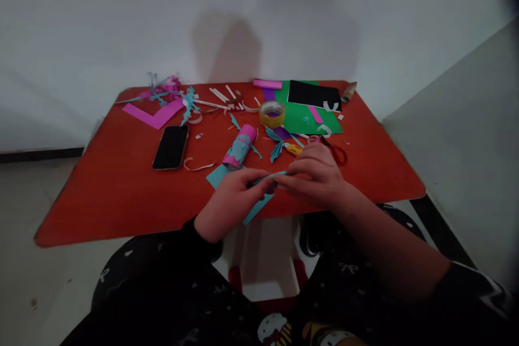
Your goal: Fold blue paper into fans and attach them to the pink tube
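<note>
At the near edge of the red tabletop (113, 200), left hand (231, 208) and right hand (312, 175) pinch a teal paper strip (279, 174) in clenched fingers (263, 186), above a teal sheet (219, 174). Beyond, a pink cardboard tube (239, 147) already bears teal cut paper; red-handled scissors (335, 152) lie nearby.
</note>
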### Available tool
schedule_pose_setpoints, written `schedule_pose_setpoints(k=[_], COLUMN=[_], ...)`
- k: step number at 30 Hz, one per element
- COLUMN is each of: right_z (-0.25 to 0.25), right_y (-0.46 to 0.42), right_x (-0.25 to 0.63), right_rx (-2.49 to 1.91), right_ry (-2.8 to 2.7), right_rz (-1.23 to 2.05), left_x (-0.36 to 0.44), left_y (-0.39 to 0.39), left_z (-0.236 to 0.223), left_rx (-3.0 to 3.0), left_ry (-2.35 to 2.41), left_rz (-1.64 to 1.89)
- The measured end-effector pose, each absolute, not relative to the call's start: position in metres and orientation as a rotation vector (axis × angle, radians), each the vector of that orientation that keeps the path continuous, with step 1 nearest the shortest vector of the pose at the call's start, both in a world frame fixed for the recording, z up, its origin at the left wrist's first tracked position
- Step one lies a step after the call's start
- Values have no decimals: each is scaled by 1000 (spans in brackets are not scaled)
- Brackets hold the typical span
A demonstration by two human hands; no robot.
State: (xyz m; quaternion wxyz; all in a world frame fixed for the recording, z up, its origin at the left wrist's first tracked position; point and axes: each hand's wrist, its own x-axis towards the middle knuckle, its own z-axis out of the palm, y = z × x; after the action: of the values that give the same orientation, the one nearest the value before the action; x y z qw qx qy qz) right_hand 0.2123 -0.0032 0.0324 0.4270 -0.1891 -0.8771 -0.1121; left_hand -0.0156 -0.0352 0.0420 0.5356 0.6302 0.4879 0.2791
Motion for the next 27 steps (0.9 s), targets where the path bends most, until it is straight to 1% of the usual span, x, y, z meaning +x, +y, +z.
schedule_pose_setpoints(k=[4,6,9,15,27], right_z=[34,35,35,35,34], right_y=[0,1,3,2,2], right_x=[217,217,217,214,214], right_rx=[-691,-767,-760,-733,-709], right_ry=[-2165,-2154,-2155,-2165,-2166], right_rz=[59,188,295,371,386], left_x=[-21,-22,-22,-18,-17], left_y=[-36,-36,-37,-41,-42], left_z=[48,48,46,43,45], left_rx=[2082,2240,2382,2494,2467], left_ry=[1283,1285,1275,1259,1278], left_rz=[775,791,815,886,773])
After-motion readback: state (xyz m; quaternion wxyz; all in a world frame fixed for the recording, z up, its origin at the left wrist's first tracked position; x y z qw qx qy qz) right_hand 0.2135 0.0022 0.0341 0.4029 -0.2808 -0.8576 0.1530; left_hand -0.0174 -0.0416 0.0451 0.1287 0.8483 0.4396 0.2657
